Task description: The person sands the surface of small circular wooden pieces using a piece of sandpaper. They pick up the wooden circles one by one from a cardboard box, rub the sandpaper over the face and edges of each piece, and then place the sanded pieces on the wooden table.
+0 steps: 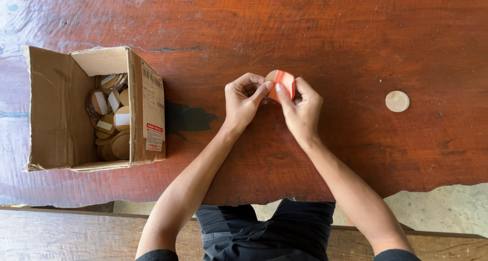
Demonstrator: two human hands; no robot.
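Round tan disc with orange film, held just above mid-table, edge-on-ish, film partly off its face. Left hand pinches disc's left rim, fingers curled. Right hand pinches the orange film, thumb pressed on it. Loose pale disc lies well to the right on the red wooden table. Open cardboard box far left, full of similar discs. Nothing between.
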